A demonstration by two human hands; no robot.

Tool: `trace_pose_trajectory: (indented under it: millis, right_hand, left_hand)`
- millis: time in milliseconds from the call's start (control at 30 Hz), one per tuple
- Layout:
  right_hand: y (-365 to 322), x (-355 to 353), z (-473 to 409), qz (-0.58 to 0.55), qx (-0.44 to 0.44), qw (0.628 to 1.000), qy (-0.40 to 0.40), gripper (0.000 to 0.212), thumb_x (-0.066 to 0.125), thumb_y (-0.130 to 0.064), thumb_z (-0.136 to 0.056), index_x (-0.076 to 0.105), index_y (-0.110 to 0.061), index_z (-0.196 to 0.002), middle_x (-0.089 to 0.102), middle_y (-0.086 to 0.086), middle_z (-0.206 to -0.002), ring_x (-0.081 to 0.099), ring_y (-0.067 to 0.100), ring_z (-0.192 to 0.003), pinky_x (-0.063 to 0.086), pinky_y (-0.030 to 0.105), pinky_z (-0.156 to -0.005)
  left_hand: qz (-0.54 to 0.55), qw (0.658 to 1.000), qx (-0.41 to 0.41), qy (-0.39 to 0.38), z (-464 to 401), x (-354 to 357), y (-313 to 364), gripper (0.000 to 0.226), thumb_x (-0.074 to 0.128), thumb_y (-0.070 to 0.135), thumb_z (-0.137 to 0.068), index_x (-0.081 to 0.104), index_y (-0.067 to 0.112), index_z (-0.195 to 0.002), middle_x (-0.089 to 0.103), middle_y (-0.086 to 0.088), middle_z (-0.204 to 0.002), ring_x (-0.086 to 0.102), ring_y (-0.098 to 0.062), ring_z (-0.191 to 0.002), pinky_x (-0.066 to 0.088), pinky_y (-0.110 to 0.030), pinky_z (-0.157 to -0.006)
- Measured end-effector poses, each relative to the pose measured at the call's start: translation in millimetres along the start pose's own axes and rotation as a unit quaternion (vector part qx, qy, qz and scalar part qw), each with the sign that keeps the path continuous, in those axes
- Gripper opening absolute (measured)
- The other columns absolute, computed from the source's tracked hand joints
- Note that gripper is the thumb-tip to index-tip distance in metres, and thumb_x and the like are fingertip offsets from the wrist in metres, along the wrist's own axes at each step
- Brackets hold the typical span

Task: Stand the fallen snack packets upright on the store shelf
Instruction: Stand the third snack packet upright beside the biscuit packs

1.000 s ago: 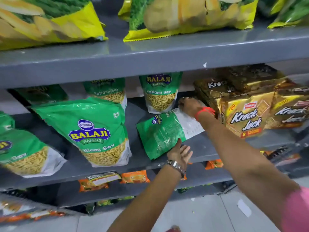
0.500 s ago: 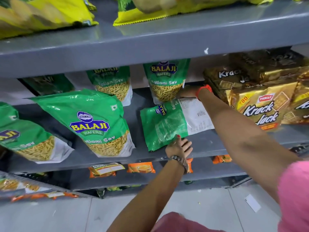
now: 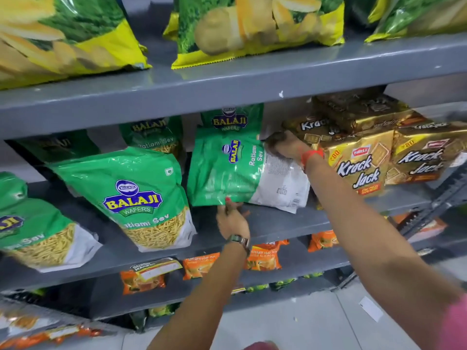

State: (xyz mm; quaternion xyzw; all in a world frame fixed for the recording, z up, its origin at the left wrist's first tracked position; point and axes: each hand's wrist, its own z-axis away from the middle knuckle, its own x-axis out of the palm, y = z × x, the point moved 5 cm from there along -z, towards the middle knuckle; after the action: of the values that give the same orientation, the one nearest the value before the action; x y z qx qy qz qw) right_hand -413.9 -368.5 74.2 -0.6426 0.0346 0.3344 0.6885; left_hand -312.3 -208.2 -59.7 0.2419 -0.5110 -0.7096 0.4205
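A green and white Balaji sev packet [image 3: 235, 175] is raised off the grey middle shelf [image 3: 278, 223], lying sideways with its back facing me. My right hand [image 3: 285, 145] grips its upper right edge. My left hand [image 3: 231, 215] pinches its lower edge from below. Behind it another sev packet [image 3: 231, 118] stands upright. To the left, a large sev packet [image 3: 136, 198] leans back, and one more [image 3: 32, 228] leans at the far left. A further packet [image 3: 154, 137] stands at the back.
Gold Krack Jack biscuit packs [image 3: 361, 168] are stacked right beside my right hand. Yellow and green chip bags [image 3: 252, 29] fill the upper shelf [image 3: 227, 84]. Orange packets [image 3: 202, 266] lie on the lower shelf. Pale floor tiles [image 3: 303, 324] show below.
The sideways sev packet has been lifted off the shelf and tipped up towards me. My left hand moved from resting at its edge to pinching its lower edge; my right hand stayed on its far end.
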Motion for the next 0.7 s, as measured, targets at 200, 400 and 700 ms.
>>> trace_pose_trajectory:
  millis: [200, 400, 700]
  right_hand:
    - [16, -10, 1, -0.173, -0.041, 0.976, 0.123, 0.010, 0.048, 0.004, -0.089, 0.050, -0.005, -0.085, 0.042, 0.005, -0.060, 0.046, 0.000, -0.039, 0.034, 0.012, -0.046]
    - [57, 9, 8, -0.342, -0.002, 0.934, 0.105, 0.034, 0.042, -0.002, -0.093, 0.044, -0.017, -0.063, 0.041, 0.008, -0.067, 0.039, 0.014, -0.067, 0.033, 0.029, -0.065]
    - [86, 24, 11, -0.357, -0.005, 0.927, 0.119, 0.041, 0.037, 0.001, -0.093, 0.046, -0.013, -0.054, 0.046, 0.011, -0.062, 0.042, 0.025, -0.082, 0.038, 0.065, -0.094]
  left_hand:
    - [-0.103, 0.982, 0.145, 0.055, -14, -6, 66, 0.038, 0.034, 0.037, -0.094, 0.058, 0.009, -0.103, 0.071, -0.017, -0.099, 0.068, -0.033, -0.083, 0.051, -0.043, -0.077]
    - [-0.169, 0.953, 0.232, 0.096, -28, 11, 113, 0.026, 0.039, 0.029, -0.090, 0.056, 0.010, -0.084, 0.070, -0.017, -0.092, 0.065, -0.036, -0.085, 0.052, -0.041, -0.072]
    - [-0.275, 0.908, 0.290, 0.129, -43, 8, 121, 0.022, 0.040, 0.021, -0.089, 0.061, 0.016, -0.093, 0.068, -0.024, -0.099, 0.060, -0.042, -0.086, 0.041, -0.038, -0.064]
